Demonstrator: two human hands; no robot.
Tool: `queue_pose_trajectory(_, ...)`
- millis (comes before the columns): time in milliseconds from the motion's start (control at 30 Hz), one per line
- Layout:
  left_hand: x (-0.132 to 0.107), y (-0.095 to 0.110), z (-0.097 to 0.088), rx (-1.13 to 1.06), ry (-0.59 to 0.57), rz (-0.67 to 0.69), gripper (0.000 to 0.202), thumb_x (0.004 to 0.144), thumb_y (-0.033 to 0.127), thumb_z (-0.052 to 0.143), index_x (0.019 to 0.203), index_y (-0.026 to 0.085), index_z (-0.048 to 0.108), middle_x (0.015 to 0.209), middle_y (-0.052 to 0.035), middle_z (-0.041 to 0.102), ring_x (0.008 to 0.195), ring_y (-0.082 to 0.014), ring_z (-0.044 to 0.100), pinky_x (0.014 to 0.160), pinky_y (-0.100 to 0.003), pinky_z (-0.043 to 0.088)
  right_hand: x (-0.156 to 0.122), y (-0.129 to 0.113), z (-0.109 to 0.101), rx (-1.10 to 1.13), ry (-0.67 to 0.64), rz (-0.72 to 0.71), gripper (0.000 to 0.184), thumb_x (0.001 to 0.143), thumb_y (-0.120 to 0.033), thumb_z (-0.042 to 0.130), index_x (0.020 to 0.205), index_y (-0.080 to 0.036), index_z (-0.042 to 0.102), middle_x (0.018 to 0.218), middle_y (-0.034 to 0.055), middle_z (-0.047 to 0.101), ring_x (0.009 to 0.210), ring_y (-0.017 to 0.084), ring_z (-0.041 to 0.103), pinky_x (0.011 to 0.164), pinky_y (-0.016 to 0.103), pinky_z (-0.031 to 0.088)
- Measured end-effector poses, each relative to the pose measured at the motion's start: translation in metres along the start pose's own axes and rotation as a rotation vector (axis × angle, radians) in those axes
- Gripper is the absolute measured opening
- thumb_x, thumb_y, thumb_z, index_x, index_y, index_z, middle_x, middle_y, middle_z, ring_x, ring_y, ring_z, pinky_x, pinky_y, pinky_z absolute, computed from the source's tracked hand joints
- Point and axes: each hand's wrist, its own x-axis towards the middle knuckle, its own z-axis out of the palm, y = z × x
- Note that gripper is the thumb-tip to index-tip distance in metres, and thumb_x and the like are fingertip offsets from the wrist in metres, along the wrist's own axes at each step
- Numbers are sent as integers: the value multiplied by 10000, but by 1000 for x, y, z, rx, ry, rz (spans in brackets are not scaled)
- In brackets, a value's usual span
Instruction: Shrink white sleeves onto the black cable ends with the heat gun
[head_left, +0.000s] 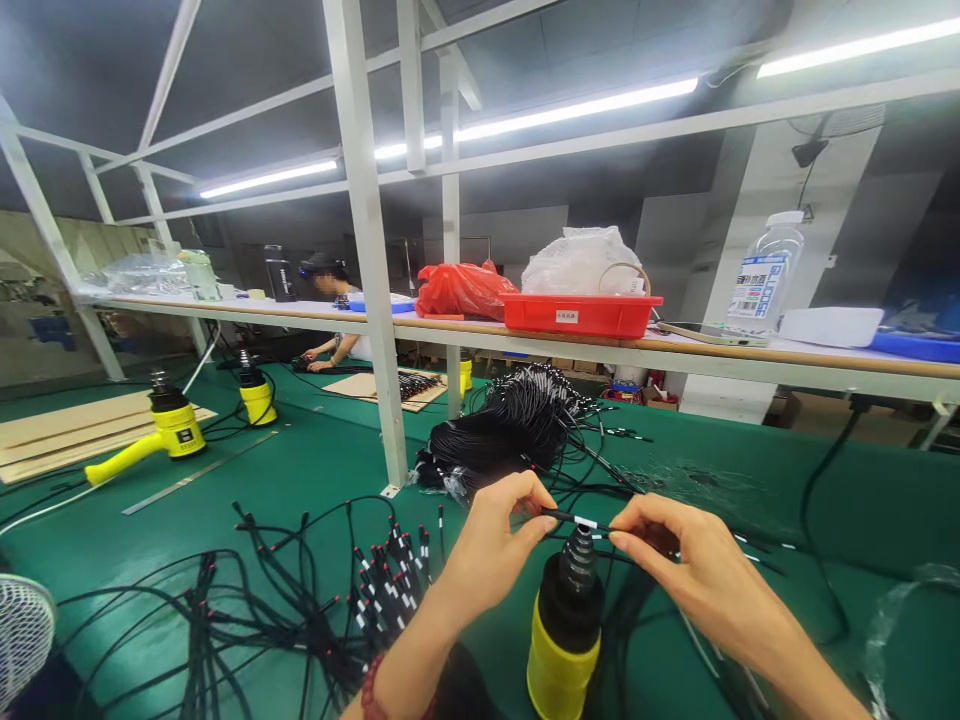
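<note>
A black cable [562, 515] with a white sleeve [586, 522] on it stretches between my two hands. My left hand [495, 545] pinches its left end between thumb and fingertips, and my right hand [679, 550] pinches it just right of the sleeve. Directly beneath the sleeve, a yellow heat gun [562, 650] stands upright with its metal nozzle [580, 562] pointing up. The sleeve is at the nozzle's mouth; whether they touch I cannot tell. Left of my left hand lies a bunch of black cables with white sleeves and red tips [390, 580].
Behind my hands a big bundle of black cables [495, 430] lies on the green table [315, 470]. Two more yellow heat guns [176, 428] stand at left. A shelf post [371, 250] rises ahead; the shelf carries a red tray [581, 316] and a bottle [766, 270]. A person sits beyond.
</note>
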Motion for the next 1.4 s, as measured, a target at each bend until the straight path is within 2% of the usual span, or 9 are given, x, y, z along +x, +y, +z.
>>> queue_pose_trajectory(167, -1, 3, -4, 49, -54, 1, 67, 857, 215, 561, 816, 177, 598, 775, 16, 575, 758, -135, 510, 701, -223, 382, -1, 0, -1, 14, -28, 5, 282, 909, -390, 485, 765, -202, 640, 700, 6, 621, 643, 148, 515, 587, 257, 376)
queue_pose_trajectory(333, -2, 3, -3, 277, -70, -37, 428, 978, 385, 354, 637, 178, 511, 610, 25, 529, 610, -123, 450, 600, -253, 299, -1, 1, -1, 10, -96, 15, 387, 946, -454, 398, 790, -204, 651, 780, 24, 662, 724, 178, 553, 644, 284, 375)
queue_pose_trajectory(400, -2, 3, -2, 325, -52, -33, 486, 993, 397, 299, 609, 178, 501, 580, 24, 516, 597, -123, 452, 609, -262, 293, -1, 1, 1, 30, -96, 6, 402, 954, -449, 377, 791, -204, 651, 801, 23, 670, 746, 181, 565, 663, 286, 377)
queue_pose_trajectory(633, -2, 3, -2, 227, -55, -37, 423, 974, 406, 365, 654, 178, 522, 622, 29, 518, 624, -120, 465, 604, -246, 311, -2, -4, 2, 11, -75, 21, 407, 954, -467, 364, 800, -212, 640, 793, 6, 656, 728, 171, 548, 657, 284, 365)
queue_pose_trajectory(900, -4, 0, -3, 98, -43, -50, 145, 894, 285, 508, 842, 184, 598, 802, 4, 597, 772, -146, 508, 687, -237, 371, -2, 1, 2, -6, -37, 0, 322, 930, -430, 449, 791, -210, 639, 740, 5, 635, 671, 157, 532, 606, 266, 378)
queue_pose_trajectory(1000, -4, 1, -3, 94, -47, -48, 188, 919, 325, 479, 864, 189, 596, 803, 8, 603, 764, -141, 514, 670, -232, 368, -1, 2, 3, 6, -25, -9, 326, 927, -435, 456, 773, -208, 633, 708, 3, 616, 643, 152, 517, 587, 261, 369)
queue_pose_trajectory(1200, -2, -2, -1, 252, -97, -72, 468, 975, 435, 331, 631, 181, 521, 593, 24, 509, 583, -117, 437, 565, -243, 291, -4, -1, 2, 13, -62, 9, 357, 947, -455, 414, 792, -217, 631, 767, 2, 637, 703, 163, 535, 640, 269, 376)
queue_pose_trajectory(1300, -2, -2, 0, 264, -95, -83, 482, 974, 439, 325, 594, 180, 469, 552, 31, 461, 553, -112, 399, 548, -246, 268, -5, -2, 1, -13, -90, 6, 362, 957, -447, 391, 809, -222, 633, 801, 4, 643, 736, 168, 551, 663, 275, 373)
queue_pose_trajectory(1400, -2, -1, 1, 209, -79, -75, 423, 964, 421, 371, 638, 179, 490, 597, 33, 483, 592, -113, 413, 563, -238, 285, -4, -1, 2, -29, -75, -11, 351, 956, -425, 400, 794, -220, 634, 775, 2, 633, 710, 162, 548, 643, 271, 374)
